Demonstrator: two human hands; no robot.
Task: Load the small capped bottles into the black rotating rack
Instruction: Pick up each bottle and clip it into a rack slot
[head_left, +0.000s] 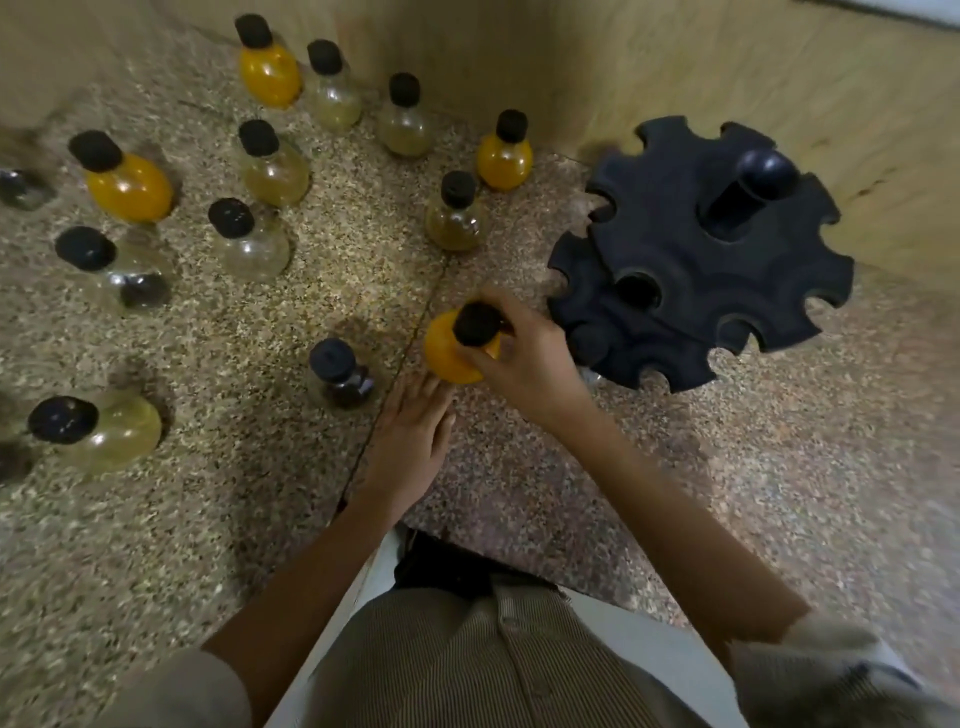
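Observation:
My right hand (524, 358) is shut around the neck of an orange bottle (447, 353) with a black cap, just left of the black rotating rack (696, 270). The rack has two notched tiers and a central post with a knob; one capped bottle (589, 343) sits in its lower tier, partly hidden. My left hand (410, 436) lies flat on the counter below the orange bottle, fingers apart, holding nothing. A dark-filled bottle (340, 371) stands to the left of both hands.
Several more capped bottles, orange, pale yellow and dark, stand over the speckled counter (234, 493) to the left and back. A wooden wall (675, 62) runs behind the rack. A seam in the counter passes under my left hand.

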